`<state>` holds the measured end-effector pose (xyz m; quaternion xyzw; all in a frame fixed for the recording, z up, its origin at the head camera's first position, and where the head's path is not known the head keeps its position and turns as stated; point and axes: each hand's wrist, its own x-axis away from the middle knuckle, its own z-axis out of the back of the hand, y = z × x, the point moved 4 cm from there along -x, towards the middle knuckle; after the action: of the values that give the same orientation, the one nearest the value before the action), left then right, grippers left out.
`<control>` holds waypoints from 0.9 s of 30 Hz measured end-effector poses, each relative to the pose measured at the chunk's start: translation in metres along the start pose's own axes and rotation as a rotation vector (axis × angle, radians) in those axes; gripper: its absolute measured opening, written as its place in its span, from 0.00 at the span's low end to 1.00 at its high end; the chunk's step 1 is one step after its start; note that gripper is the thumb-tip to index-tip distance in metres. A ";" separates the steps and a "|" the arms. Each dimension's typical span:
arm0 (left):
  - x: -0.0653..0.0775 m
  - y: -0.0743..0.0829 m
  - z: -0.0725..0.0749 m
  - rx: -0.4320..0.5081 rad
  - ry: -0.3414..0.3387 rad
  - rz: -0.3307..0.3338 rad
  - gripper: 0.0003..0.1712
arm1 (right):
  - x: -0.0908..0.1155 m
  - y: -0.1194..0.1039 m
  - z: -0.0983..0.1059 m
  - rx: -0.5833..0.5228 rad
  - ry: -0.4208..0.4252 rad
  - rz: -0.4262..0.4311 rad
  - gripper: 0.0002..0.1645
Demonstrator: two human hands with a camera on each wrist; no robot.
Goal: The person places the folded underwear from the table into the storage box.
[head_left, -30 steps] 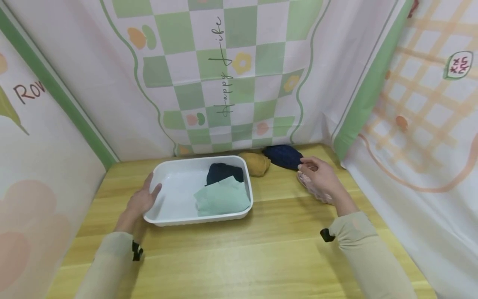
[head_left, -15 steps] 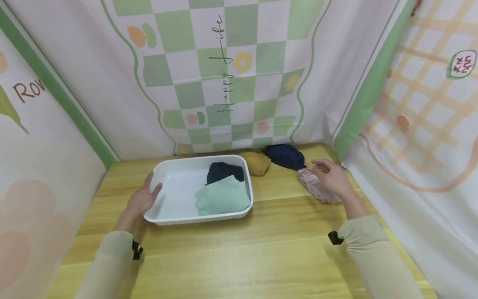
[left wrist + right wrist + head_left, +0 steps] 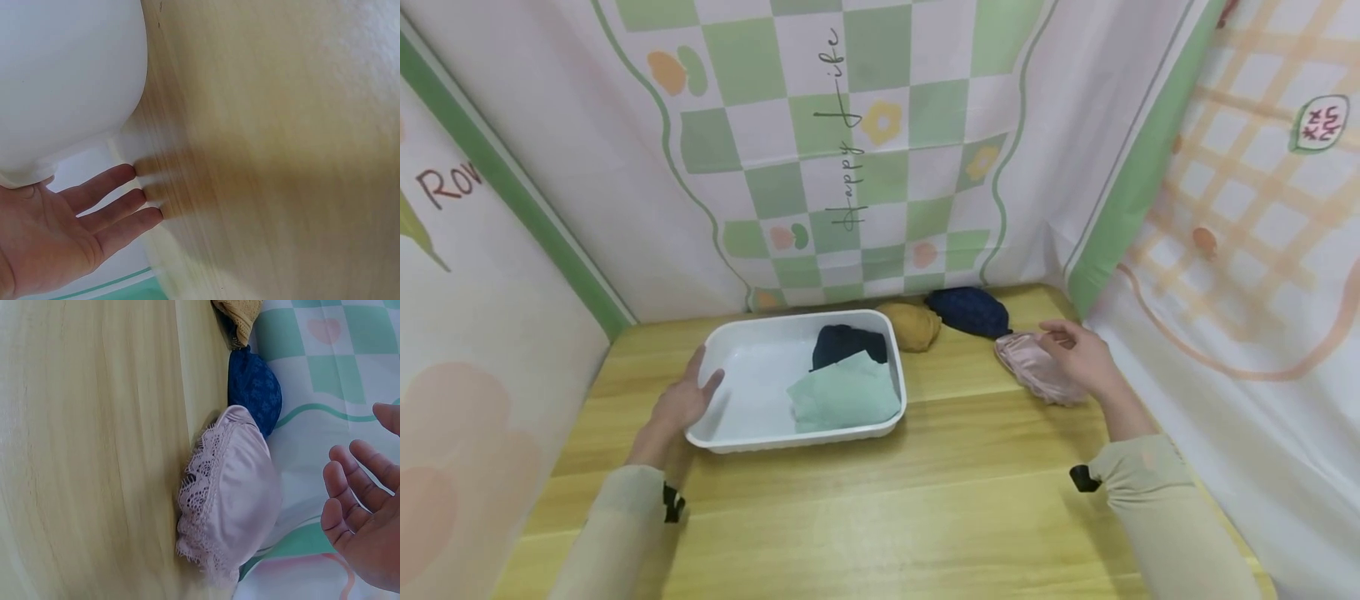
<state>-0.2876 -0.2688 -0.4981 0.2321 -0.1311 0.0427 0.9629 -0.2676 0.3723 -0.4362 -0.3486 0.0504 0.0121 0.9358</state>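
My left hand (image 3: pixel 682 403) holds the left rim of a white plastic tray (image 3: pixel 737 446), its thumb over the rim and its fingers outside. In the left wrist view, those fingers (image 3: pixel 119 228) are fairly straight and reach down beside the tray wall. A folded mint-green cloth (image 3: pixel 846 396) overlaps a dark folded cloth (image 3: pixel 847 346) in the tray's right half. My right hand (image 3: pixel 1084 358) hovers beside a folded pink satin bra (image 3: pixel 240 500) with lace trim. Its fingers are loosely bent with nothing between them, apart from the bra in the right wrist view.
Behind the pink bra lies a navy bra (image 3: pixel 972 312), and a mustard bra (image 3: pixel 913 327) sits against the tray's back right corner. A printed curtain (image 3: pixel 880 208) hangs along the table's back edge. More fabric hangs at both sides of the wooden table (image 3: pixel 865 517).
My right hand has drawn back to the right from the navy bra, uncovering more of the pink bra. The left hand and the tray stay put.
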 end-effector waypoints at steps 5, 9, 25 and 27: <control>0.001 -0.001 0.000 -0.002 0.006 -0.003 0.48 | 0.002 0.005 0.002 0.012 0.009 -0.012 0.31; 0.001 -0.001 0.000 -0.013 0.014 -0.011 0.49 | 0.004 0.010 0.004 0.010 -0.001 -0.029 0.34; 0.001 0.000 0.002 -0.023 0.022 -0.024 0.49 | 0.007 0.022 0.006 0.032 -0.027 -0.070 0.37; 0.001 -0.001 0.002 -0.023 0.027 -0.025 0.49 | 0.007 0.024 0.005 0.038 -0.028 -0.073 0.37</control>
<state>-0.2872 -0.2704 -0.4965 0.2220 -0.1157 0.0322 0.9676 -0.2616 0.3942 -0.4489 -0.3324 0.0246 -0.0178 0.9427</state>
